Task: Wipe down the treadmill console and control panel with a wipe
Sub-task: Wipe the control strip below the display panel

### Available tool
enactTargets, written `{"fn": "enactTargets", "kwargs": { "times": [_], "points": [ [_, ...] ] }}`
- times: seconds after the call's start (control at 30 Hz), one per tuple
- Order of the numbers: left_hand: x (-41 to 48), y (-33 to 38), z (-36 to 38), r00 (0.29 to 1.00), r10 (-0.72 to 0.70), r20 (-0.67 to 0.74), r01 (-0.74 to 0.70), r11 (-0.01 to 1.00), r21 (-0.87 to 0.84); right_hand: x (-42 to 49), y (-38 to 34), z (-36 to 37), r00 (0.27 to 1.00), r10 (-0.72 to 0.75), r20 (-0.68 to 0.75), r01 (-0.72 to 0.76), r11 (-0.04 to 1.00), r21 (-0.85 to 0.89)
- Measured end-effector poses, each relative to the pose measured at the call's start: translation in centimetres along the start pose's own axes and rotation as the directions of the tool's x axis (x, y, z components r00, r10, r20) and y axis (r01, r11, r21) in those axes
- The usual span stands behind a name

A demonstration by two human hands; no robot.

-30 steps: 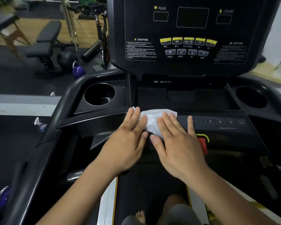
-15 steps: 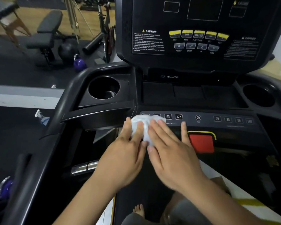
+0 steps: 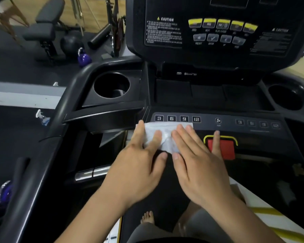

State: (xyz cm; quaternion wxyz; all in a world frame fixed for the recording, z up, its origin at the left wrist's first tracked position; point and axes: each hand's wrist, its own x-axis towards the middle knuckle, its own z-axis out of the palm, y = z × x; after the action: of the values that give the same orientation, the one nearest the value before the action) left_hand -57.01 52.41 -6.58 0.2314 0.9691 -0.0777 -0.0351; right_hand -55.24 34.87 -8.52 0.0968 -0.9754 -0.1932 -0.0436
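White wipe (image 3: 165, 135) now spread wider than before, long side left to right under the number buttons (image 3: 177, 118), left hand (image 3: 139, 165) and right hand (image 3: 198, 165) flat and open, pressing it.

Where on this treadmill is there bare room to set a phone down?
The flat tray between the two cup holders looks bare. The button strip in front is crowded: both hands press the wipe beside the red stop button.
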Motion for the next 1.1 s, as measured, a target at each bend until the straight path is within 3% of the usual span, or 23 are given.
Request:
{"fn": "enactTargets", "kwargs": {
  "times": [0.27, 0.57, 0.8, 1.1],
  "points": [
    [5.7, 0.2, -0.1, 0.995, 0.046, -0.087, -0.048, 0.999, -0.025, 4.4, -0.1, -0.9, 0.999, 0.039, -0.013, -0.040, 0.998, -0.053],
    [-1.4, -1.2, 1.0, 0.998, 0.056, -0.040, -0.056, 0.998, -0.005, -1.8, -0.1, -0.5, 0.996, -0.072, 0.055, 0.075, 0.996, -0.047],
    [3.2, -0.4, 1.3, 0.989, 0.116, -0.093, -0.113, 0.993, 0.038, 3.5, 0.2, -1.2, 1.000, 0.004, 0.025, -0.003, 0.999, -0.053],
    [-1.5, 2.2, 5.5, 0.974, 0.185, -0.132, -0.136, 0.940, 0.314, -2.3, 2.2, -1.1, 0.996, -0.067, 0.060, 0.071, 0.996, -0.059]
  ]
}}
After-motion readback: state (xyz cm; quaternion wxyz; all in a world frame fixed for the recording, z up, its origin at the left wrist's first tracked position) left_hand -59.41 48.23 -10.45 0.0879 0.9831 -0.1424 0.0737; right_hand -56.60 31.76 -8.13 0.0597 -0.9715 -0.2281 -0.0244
